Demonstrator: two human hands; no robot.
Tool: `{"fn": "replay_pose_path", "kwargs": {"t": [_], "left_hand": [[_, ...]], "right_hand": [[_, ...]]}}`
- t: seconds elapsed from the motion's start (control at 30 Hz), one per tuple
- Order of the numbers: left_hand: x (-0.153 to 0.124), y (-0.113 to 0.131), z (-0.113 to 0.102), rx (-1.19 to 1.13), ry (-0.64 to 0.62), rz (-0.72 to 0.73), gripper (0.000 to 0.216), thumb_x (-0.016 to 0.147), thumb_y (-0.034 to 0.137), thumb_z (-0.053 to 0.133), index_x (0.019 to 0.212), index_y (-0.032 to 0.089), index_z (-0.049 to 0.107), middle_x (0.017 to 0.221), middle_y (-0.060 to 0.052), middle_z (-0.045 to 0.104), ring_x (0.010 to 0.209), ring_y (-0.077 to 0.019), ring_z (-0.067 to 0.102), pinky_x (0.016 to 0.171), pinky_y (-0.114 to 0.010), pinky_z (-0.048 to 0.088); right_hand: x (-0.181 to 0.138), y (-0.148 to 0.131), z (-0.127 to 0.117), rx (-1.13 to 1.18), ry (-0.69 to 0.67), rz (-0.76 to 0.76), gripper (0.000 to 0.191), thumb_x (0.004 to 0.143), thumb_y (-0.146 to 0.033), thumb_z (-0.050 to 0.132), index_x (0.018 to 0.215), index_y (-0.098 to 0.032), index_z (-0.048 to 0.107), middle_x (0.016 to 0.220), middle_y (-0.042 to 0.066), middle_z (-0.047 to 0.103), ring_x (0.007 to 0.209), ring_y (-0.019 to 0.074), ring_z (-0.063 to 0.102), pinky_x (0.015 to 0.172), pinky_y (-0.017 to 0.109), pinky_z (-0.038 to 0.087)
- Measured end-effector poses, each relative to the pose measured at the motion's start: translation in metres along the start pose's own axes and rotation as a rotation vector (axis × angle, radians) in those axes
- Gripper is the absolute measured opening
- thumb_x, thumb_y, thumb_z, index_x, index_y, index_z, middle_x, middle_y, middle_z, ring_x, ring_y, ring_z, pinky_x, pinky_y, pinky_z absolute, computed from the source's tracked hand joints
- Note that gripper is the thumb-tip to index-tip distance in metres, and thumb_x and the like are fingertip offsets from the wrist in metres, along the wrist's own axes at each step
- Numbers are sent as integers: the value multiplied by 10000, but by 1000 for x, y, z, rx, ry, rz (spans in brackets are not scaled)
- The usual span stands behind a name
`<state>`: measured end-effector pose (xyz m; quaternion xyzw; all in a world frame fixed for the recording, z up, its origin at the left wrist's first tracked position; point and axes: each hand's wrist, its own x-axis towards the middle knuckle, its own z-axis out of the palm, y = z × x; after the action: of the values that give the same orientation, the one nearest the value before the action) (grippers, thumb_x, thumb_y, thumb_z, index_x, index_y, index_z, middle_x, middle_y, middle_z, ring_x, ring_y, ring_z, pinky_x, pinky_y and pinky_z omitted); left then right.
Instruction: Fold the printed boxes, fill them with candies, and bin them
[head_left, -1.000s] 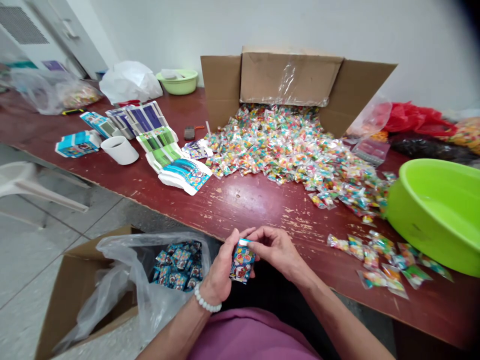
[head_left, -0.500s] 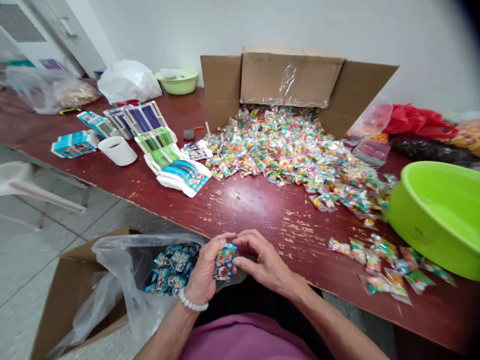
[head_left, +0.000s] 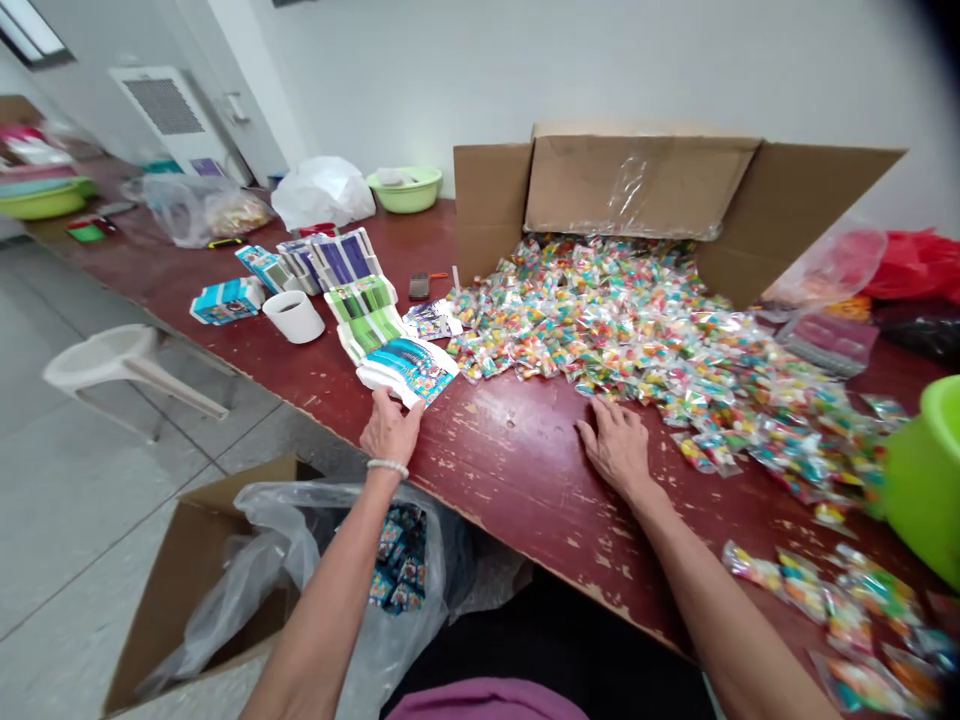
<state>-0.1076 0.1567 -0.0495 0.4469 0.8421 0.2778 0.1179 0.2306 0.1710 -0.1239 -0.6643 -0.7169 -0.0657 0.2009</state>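
Note:
My left hand point(head_left: 390, 430), with a pale bead bracelet at its wrist, is closed on the near edge of a blue printed flattened box point(head_left: 420, 365). That box lies at the front of a fanned row with green flattened boxes point(head_left: 365, 318) and purple ones point(head_left: 346, 258) behind it. My right hand point(head_left: 619, 445) rests palm down on the table, fingers apart. Its fingertips reach the near edge of a big heap of small clear candy packets point(head_left: 600, 320), and nothing shows in its grasp.
The heap spills from a tipped cardboard carton point(head_left: 637, 185). A white cup point(head_left: 294, 317) stands left of the flattened boxes. Below the table edge, a plastic-lined carton point(head_left: 172, 590) holds several filled blue boxes point(head_left: 401, 560). A green tub point(head_left: 926, 480) stands at right, near loose packets.
The small blue box held between both hands has left them. My left hand has moved forward to the flattened boxes, my right to the candy heap. The view has shifted left.

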Motion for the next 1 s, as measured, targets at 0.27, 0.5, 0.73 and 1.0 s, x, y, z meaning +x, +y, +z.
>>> {"fn": "replay_pose_path", "kwargs": {"t": [0.27,0.5,0.73,1.0], "left_hand": [[5,-10,5,-284,-44,-106,558,710,375,732,1202,238,507,934,-63,726,932,-285,686,737,-357,504],[-81,-8,-4,-716,-432,-101,519,619,493,749,981,150,604,711,-8,672,558,-157,637,487,-251,495],[-145,9,-24,-995,-1230,-74,406,677,326,829,997,162,641,909,-50,716,774,-157,678,709,-239,495],[-168,21,-24,-1075,-1811,-207,575,511,395,900,995,150,708,741,-57,702,632,-220,693,630,-306,518]], "right_hand": [[-9,-3,-7,-18,35,-42,310,955,-324,510,1159,-178,691,1183,99,701,995,284,526,819,379,407],[-58,-43,-48,416,87,141,344,954,-364,505,1229,-216,647,1269,112,656,1011,285,561,848,417,424],[-72,-93,-104,1411,-310,488,359,849,-508,650,1028,-197,658,788,14,661,663,159,584,604,268,468],[-83,-100,-143,1561,-690,255,317,861,-480,653,1026,-210,660,707,-24,594,508,79,487,448,186,391]]}}
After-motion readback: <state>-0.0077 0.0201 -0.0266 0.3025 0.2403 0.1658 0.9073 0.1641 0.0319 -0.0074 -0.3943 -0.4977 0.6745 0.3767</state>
